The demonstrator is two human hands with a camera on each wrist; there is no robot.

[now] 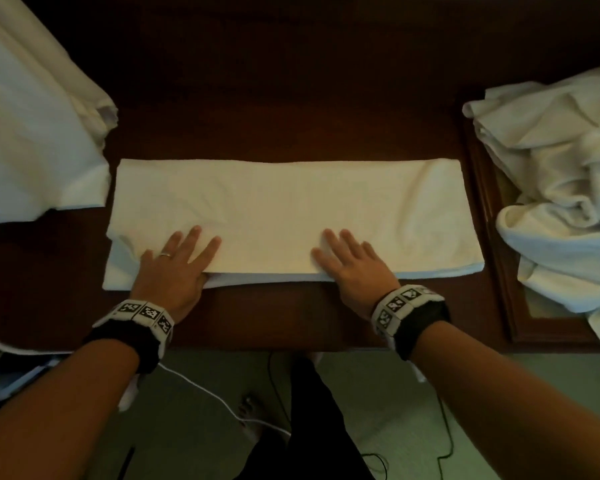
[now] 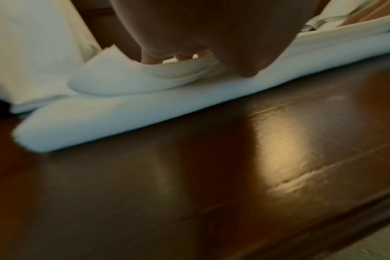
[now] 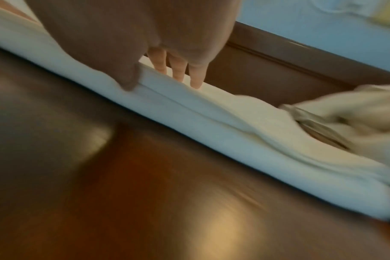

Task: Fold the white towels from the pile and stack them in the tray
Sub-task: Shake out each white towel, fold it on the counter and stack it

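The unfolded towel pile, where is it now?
In the head view, the towel pile lies at the table's right end, spilling over the wooden tray, right of the half-folded towel.

Folded towel (image 1: 284,209) lies before you on the table (image 1: 291,81).
Tray (image 1: 499,271) with pile (image 1: 561,188) sits right of it.

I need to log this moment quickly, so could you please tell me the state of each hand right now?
Left hand: open, fingers spread flat, pressing on the folded towel.
Right hand: open, fingers straight, also pressing flat on the towel's near edge.
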